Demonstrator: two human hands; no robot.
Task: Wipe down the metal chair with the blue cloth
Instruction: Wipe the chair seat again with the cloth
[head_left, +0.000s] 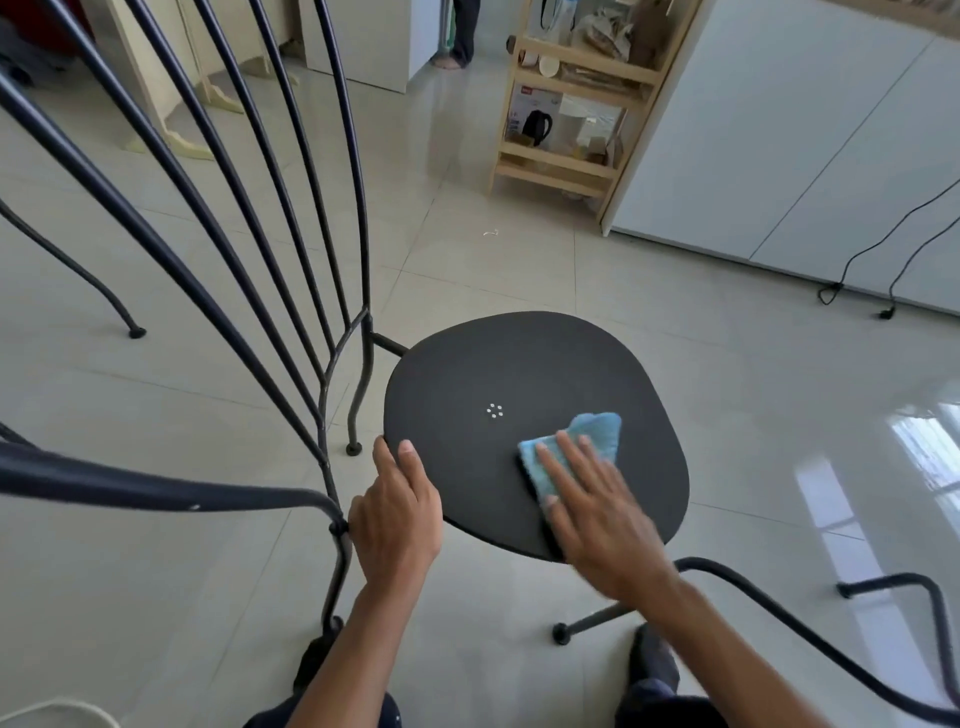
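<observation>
The metal chair has a dark rounded seat (519, 374) in the middle of the view, with several thin black back rods (291, 208) rising at the left. A folded blue cloth (587, 436) lies on the near right part of the seat. My right hand (602, 514) presses flat on the cloth, fingers spread over it. My left hand (397, 509) grips the seat's near left edge, thumb on top. Black armrest tubes curve at the lower left (156, 491) and lower right (810, 623).
Glossy pale floor tiles lie all around. A wooden shelf cart (571, 104) with a kettle box stands at the back, beside white cabinets (779, 130). Black cables (857, 260) trail on the floor at the right. A person's feet show at the far back.
</observation>
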